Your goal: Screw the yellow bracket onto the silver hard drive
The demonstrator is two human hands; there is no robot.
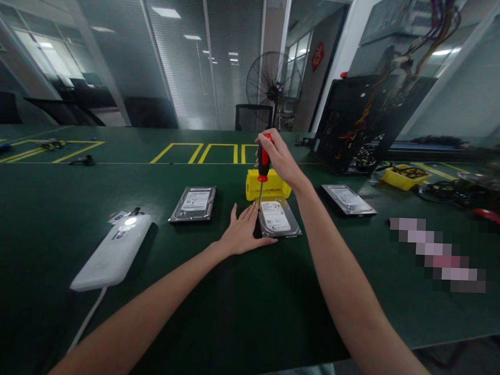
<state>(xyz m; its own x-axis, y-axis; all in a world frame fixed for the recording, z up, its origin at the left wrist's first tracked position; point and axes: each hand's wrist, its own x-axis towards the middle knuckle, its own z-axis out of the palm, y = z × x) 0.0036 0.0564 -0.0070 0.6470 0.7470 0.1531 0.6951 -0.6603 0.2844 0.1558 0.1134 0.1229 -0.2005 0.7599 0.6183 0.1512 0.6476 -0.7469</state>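
Centre of frame: hard drive [276,217] flat on green table [212,317]. Right hand [278,153] clenched round upright screwdriver [263,165]; left hand [240,233] spread, released, at drive's left edge. Drive likely dense, rigid, shock-sensitive, slippery; best gripped by side edges.

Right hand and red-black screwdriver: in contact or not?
Touching. The head view shows the right hand with its fingers wrapped round the upper handle of the screwdriver.
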